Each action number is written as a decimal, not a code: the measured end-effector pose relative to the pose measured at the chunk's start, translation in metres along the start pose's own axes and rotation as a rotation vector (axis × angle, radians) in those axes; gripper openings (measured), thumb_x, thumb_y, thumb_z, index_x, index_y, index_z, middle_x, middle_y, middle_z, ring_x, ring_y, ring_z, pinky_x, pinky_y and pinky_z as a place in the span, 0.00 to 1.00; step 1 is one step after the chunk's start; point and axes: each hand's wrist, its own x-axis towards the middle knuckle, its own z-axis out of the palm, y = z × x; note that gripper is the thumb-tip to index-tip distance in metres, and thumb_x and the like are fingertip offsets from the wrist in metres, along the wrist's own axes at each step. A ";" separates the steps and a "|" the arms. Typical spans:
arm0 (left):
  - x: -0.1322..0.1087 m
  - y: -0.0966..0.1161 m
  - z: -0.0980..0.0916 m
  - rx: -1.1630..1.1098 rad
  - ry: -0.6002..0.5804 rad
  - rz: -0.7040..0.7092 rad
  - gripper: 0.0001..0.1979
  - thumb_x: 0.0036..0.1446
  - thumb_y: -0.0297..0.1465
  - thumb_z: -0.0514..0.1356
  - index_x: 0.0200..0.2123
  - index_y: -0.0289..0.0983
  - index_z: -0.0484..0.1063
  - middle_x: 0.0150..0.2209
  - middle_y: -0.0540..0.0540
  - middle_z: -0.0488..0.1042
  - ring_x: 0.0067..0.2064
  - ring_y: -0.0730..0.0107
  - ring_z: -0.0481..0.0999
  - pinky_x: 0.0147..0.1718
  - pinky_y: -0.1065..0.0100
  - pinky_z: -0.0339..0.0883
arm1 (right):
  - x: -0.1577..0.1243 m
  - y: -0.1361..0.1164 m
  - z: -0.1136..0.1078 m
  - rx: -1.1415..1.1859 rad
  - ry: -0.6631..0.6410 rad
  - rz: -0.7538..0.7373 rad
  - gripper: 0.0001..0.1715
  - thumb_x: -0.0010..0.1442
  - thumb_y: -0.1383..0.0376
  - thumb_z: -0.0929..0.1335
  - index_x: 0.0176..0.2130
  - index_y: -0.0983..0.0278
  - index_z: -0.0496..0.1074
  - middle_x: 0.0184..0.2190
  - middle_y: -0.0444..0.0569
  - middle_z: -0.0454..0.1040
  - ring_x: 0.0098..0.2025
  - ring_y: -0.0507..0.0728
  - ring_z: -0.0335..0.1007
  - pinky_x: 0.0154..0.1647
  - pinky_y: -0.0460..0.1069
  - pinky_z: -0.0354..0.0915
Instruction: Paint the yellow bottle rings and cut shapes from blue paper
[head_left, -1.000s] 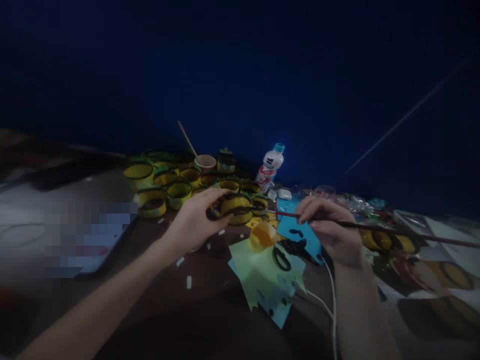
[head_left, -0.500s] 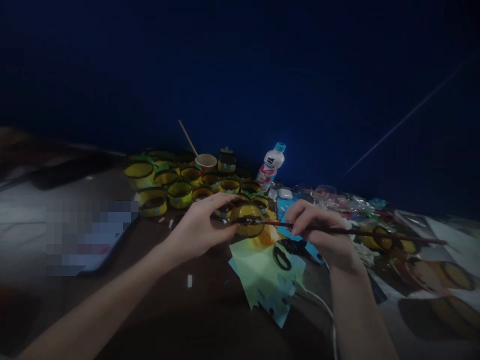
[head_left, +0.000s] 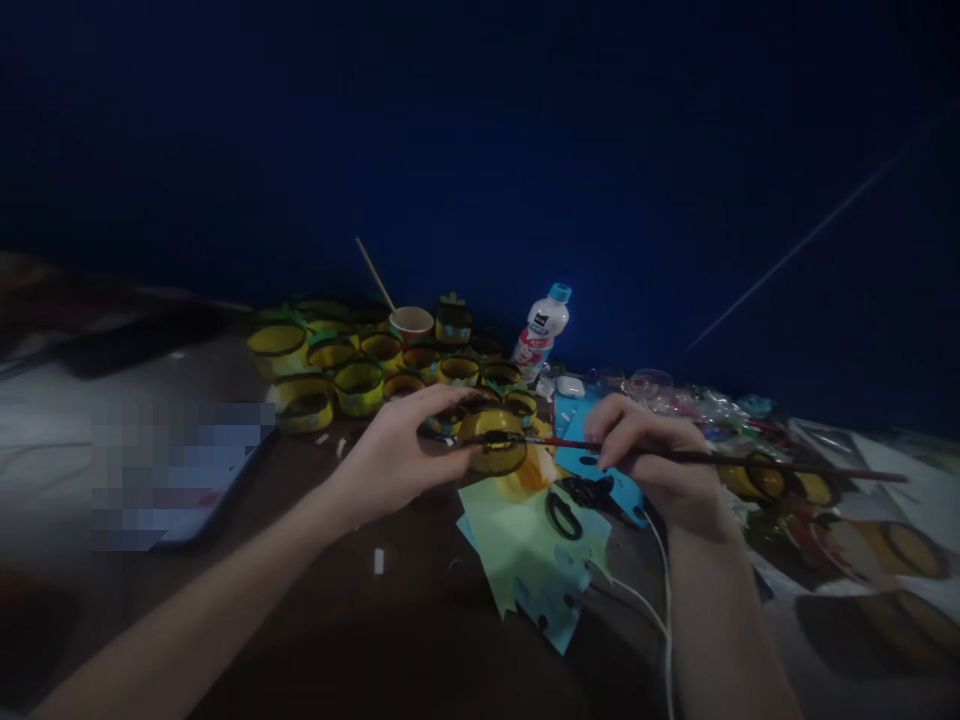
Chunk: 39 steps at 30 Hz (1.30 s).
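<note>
My left grip (head_left: 397, 455) is closed around a yellow ring (head_left: 493, 452), held just above the green paper (head_left: 525, 545) on the desk (head_left: 405, 590). My right grip (head_left: 660, 465) pinches a long paintbrush (head_left: 750, 462), its tip at the ring's dark rim. Black scissors (head_left: 574, 500) lie just beneath, and more yellow rings (head_left: 360, 385) cluster behind.

1.0 s ago: left hand (head_left: 397, 455) lay on a yellow ring (head_left: 493, 455) in the row of rings (head_left: 360, 385) on the table. Brush (head_left: 750, 462) tip was short of it, to its right.

Now: the ring is out of the row, nearer the person, gripped at its left side. Brush tip rests across the ring's top rim. The ring now covers part of the orange piece (head_left: 536, 472), which was fully exposed before.

Since 0.5 s ago: right hand (head_left: 660, 470) has shifted slightly right; brush shaft a little flatter.
</note>
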 end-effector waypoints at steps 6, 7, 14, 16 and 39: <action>0.001 -0.001 0.000 -0.015 0.018 -0.068 0.20 0.47 0.34 0.61 0.46 0.36 0.70 0.46 0.43 0.73 0.47 0.58 0.73 0.41 0.66 0.71 | -0.003 0.000 -0.008 -0.025 0.036 -0.005 0.12 0.45 0.74 0.64 0.26 0.62 0.75 0.29 0.49 0.65 0.32 0.56 0.59 0.26 0.49 0.53; 0.001 -0.002 0.000 -0.008 0.019 -0.071 0.20 0.47 0.33 0.61 0.46 0.36 0.70 0.46 0.43 0.73 0.47 0.58 0.73 0.42 0.65 0.71 | -0.004 0.000 -0.010 -0.023 0.043 -0.007 0.12 0.45 0.74 0.64 0.26 0.62 0.74 0.29 0.49 0.65 0.32 0.56 0.59 0.26 0.49 0.53; 0.003 -0.011 0.000 0.040 0.025 0.011 0.21 0.49 0.33 0.60 0.48 0.37 0.67 0.47 0.43 0.73 0.48 0.60 0.72 0.48 0.61 0.67 | -0.001 -0.005 -0.012 0.081 0.162 -0.079 0.04 0.49 0.63 0.67 0.25 0.61 0.71 0.25 0.48 0.64 0.28 0.56 0.59 0.27 0.51 0.56; 0.004 -0.013 0.001 0.042 0.026 0.017 0.21 0.50 0.33 0.60 0.49 0.38 0.67 0.48 0.43 0.72 0.49 0.60 0.72 0.48 0.60 0.66 | 0.002 -0.005 -0.008 0.127 0.173 -0.082 0.04 0.50 0.62 0.68 0.28 0.60 0.70 0.24 0.46 0.65 0.26 0.55 0.60 0.26 0.51 0.58; 0.003 -0.018 0.007 -0.354 0.060 -0.139 0.24 0.47 0.34 0.64 0.48 0.35 0.67 0.46 0.42 0.73 0.47 0.59 0.73 0.46 0.60 0.70 | 0.004 0.004 0.005 0.148 0.118 -0.042 0.04 0.51 0.65 0.67 0.29 0.63 0.72 0.25 0.48 0.68 0.28 0.56 0.65 0.27 0.50 0.62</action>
